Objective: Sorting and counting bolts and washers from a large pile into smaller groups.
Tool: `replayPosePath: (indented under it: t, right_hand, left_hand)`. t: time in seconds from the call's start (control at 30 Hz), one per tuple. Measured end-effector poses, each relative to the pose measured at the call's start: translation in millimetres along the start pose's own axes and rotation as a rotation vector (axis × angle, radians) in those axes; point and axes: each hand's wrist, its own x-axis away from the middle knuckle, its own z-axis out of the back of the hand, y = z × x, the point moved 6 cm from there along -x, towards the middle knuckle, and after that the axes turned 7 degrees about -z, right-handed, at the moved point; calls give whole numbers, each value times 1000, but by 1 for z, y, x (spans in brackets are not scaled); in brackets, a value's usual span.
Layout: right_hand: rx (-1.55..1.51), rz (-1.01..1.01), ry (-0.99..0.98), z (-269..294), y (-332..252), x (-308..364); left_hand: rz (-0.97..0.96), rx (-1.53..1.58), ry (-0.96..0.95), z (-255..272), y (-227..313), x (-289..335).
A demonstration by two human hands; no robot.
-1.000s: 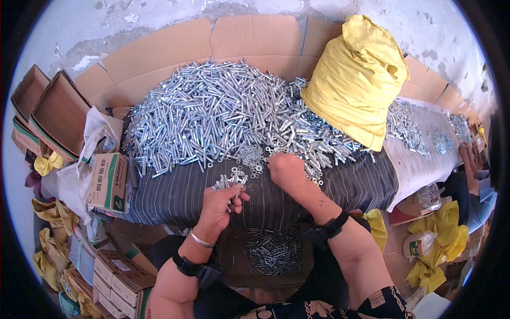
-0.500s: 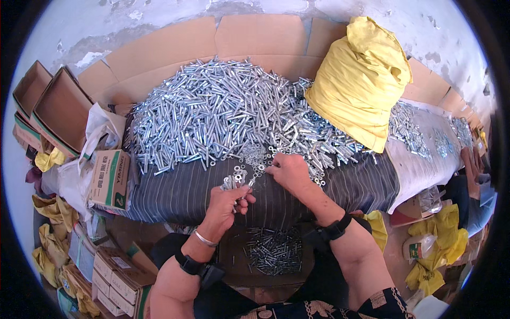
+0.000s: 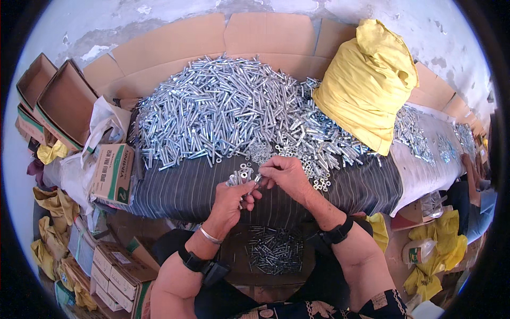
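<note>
My left hand [image 3: 232, 203] is closed round a small bunch of silver bolts [image 3: 239, 176], some with washers or nuts at their ends. One bolt pokes out between its thumb and forefinger. At that bolt's end my right hand [image 3: 287, 174] has thumb and forefinger pinched together; whatever small part lies between them is hidden. Just beyond the hands is a patch of flat washers [image 3: 260, 152], with hex nuts [image 3: 321, 184] scattered to its right. Behind them rises a large heap of silver bolts [image 3: 218, 109] on a dark striped cloth [image 3: 175, 189].
A full yellow sack [image 3: 366, 90] stands on the right of the heap. Open cardboard boxes [image 3: 66, 106] and a closed carton [image 3: 113, 174] are at the left. Below, between my knees, a box holds darker bolts [image 3: 273, 250]. Another person's arm [image 3: 472, 178] shows far right.
My right hand has come left from the washers and nuts to the bolt in my left hand. The view has shifted slightly.
</note>
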Motion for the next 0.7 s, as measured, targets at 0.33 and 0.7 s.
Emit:
replayPosePath:
  t: [0.33, 0.7]
  right_hand:
    - [-50, 23, -76, -1, -1, -1]
    - [102, 61, -9, -3, 2, -7]
  left_hand:
    - [50, 32, 12, 8, -7, -3]
    - [-54, -88, 55, 3, -2, 1]
